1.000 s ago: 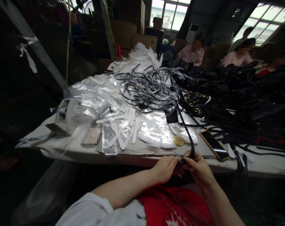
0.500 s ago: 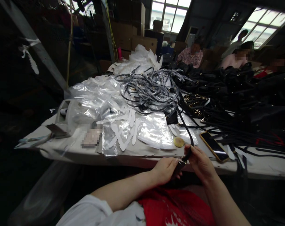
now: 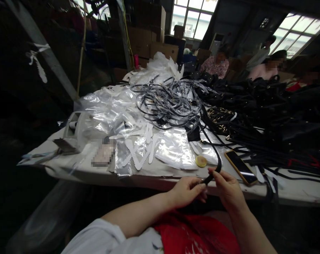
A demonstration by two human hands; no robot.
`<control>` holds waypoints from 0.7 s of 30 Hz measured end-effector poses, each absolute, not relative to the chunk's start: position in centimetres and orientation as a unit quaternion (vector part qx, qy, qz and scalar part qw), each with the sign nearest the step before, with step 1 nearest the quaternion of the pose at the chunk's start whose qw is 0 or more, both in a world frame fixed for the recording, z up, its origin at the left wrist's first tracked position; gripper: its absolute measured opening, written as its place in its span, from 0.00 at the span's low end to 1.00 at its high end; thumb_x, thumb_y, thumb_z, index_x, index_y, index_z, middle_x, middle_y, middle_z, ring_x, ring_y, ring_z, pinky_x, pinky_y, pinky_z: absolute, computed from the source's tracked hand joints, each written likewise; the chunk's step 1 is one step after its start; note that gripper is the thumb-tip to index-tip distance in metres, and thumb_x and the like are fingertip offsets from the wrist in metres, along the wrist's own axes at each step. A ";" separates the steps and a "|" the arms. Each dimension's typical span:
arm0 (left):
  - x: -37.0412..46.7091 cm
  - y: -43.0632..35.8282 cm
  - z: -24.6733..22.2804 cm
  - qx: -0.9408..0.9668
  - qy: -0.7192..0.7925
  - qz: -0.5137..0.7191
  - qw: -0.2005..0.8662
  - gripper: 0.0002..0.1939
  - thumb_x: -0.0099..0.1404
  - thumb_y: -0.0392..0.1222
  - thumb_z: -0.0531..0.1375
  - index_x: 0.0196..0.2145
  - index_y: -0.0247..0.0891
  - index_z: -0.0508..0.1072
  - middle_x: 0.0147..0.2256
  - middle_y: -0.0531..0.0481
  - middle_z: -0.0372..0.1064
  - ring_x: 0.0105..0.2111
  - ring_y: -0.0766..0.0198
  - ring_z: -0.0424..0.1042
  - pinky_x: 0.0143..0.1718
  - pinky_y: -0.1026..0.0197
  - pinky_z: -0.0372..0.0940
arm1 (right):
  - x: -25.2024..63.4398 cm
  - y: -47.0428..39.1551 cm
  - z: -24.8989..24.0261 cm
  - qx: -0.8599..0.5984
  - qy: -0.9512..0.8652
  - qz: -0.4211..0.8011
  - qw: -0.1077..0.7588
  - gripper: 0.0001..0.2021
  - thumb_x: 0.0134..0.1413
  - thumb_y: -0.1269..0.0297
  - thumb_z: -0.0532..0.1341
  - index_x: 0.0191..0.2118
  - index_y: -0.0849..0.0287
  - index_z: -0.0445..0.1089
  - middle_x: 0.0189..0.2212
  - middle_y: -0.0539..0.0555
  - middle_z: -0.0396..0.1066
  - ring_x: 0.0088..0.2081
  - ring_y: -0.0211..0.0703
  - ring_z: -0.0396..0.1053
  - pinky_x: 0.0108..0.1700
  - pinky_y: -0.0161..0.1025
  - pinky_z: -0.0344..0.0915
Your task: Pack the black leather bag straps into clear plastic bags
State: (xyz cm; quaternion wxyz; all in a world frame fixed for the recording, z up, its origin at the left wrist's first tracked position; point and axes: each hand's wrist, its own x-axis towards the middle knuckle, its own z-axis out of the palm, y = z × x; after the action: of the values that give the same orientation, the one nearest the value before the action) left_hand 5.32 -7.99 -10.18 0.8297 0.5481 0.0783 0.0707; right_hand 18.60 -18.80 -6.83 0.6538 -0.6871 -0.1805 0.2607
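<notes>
Just in front of the table's edge, a black strap [image 3: 215, 153] runs down from the pile into both my hands. My left hand [image 3: 187, 191] is closed round its end, where a bit of metal fitting shows by the thumb. Pinched a little higher on the same strap is my right hand [image 3: 227, 183]. Part of the strap's end is hidden behind my left fingers. Beyond my hands lie a round yellow item [image 3: 201, 161] and a phone in a yellow case [image 3: 240, 167].
Black straps wrapped in clear plastic [image 3: 167, 102] are heaped mid-table. Clear bags [image 3: 174, 148] and white notched strips [image 3: 138, 158] lie left of my hands. Black straps with gold clasps [image 3: 220, 120] and black bags [image 3: 255, 95] fill the right. People sit at the far side.
My hands have shifted slightly on the strap; the right has moved a little right and down. The metal fitting at the left thumb is now more covered by the fingers.
</notes>
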 end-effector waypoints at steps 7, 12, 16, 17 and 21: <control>5.6 -7.6 -9.7 0.674 0.106 0.104 0.724 0.30 0.72 0.60 0.45 0.32 0.33 0.74 0.28 0.45 0.72 0.28 0.61 0.72 0.31 0.62 0.65 | 17.8 -17.9 -5.9 -0.685 -0.198 0.249 0.655 0.12 0.43 0.53 0.74 0.34 0.51 0.83 0.38 0.53 0.81 0.46 0.55 0.74 0.52 0.49 0.67; 5.7 -7.7 -9.4 0.707 0.134 0.207 0.662 0.27 0.74 0.53 0.44 0.30 0.33 0.74 0.28 0.47 0.72 0.29 0.63 0.70 0.33 0.63 0.63 | 16.7 -17.5 -6.8 -0.676 -0.198 0.242 0.667 0.13 0.44 0.52 0.73 0.35 0.51 0.83 0.43 0.54 0.79 0.48 0.56 0.73 0.53 0.51 0.67; 5.3 -7.3 -9.1 0.732 0.142 0.234 0.624 0.25 0.73 0.49 0.46 0.28 0.33 0.74 0.27 0.47 0.72 0.29 0.63 0.70 0.34 0.64 0.62 | 16.9 -17.5 -7.4 -0.671 -0.181 0.264 0.669 0.14 0.43 0.52 0.73 0.35 0.52 0.83 0.40 0.54 0.80 0.51 0.58 0.72 0.59 0.53 0.61; 5.2 -7.1 -9.0 0.736 0.137 0.226 0.624 0.24 0.73 0.48 0.48 0.29 0.33 0.75 0.27 0.47 0.73 0.29 0.63 0.70 0.34 0.64 0.63 | 17.0 -17.5 -7.3 -0.671 -0.178 0.267 0.669 0.13 0.43 0.52 0.74 0.35 0.52 0.83 0.39 0.53 0.81 0.50 0.58 0.72 0.59 0.53 0.60; 4.8 -6.3 -8.5 0.755 0.131 0.185 0.616 0.17 0.70 0.46 0.52 0.36 0.34 0.78 0.31 0.48 0.76 0.31 0.63 0.73 0.32 0.66 0.63 | 17.5 -17.5 -6.8 -0.681 -0.190 0.279 0.649 0.13 0.43 0.53 0.74 0.35 0.54 0.83 0.36 0.54 0.81 0.46 0.58 0.74 0.57 0.53 0.62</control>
State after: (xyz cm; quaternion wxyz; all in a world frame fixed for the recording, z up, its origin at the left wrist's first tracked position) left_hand 4.80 -6.30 -8.54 0.6158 0.7546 0.1312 0.1847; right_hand 17.54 -17.50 -6.79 0.6494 -0.6813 -0.1905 0.2791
